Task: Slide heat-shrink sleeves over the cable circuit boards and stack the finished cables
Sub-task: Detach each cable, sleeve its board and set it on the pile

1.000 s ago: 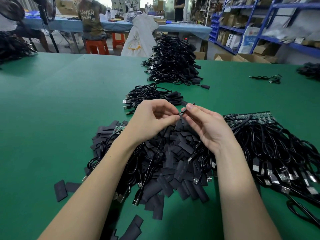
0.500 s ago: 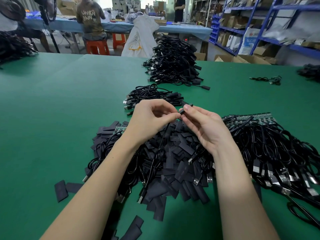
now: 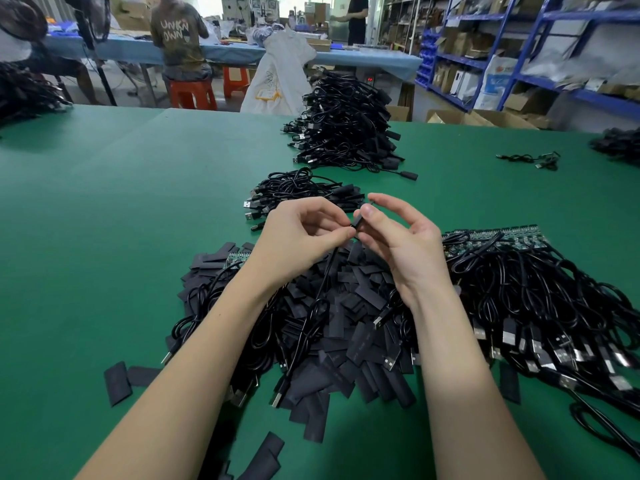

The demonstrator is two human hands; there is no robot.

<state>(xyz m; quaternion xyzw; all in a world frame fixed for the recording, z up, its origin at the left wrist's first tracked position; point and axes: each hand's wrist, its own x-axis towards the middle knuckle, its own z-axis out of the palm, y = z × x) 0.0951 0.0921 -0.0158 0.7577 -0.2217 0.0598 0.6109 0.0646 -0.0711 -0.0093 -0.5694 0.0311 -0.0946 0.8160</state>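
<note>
**Sleeve going onto the board end, above the loose pile**

From the head camera, my only view: my left hand (image 3: 304, 237) and right hand (image 3: 398, 233) meet just above the heap of loose heat-shrink sleeves (image 3: 346, 306) on the green counter (image 3: 138, 202). My left hand pinches the cable (image 3: 323, 282) near its top end between thumb and forefinger; the cord hangs down from there into the heap. My right hand pinches a short black sleeve (image 3: 357, 221) between thumb and forefinger, its other fingers loosely spread. The two pinches almost touch. The circuit board itself is hidden behind my fingertips, so I cannot tell how far the sleeve is on.

I judge the sleeve to be light, thin and soft: it flattens easily, so I should hold it by its edges and not squash the mouth closed. The cable is limp and will not push, so the grip belongs right behind the board, where it is stiff. The board's solder joints are probably fragile; no twisting.

To my right lie the unsleeved cables (image 3: 536, 299), their green boards (image 3: 495, 237) in a row. Ahead sits the small stack of finished cables (image 3: 301, 190), and beyond it a larger stack (image 3: 346, 123).
</note>
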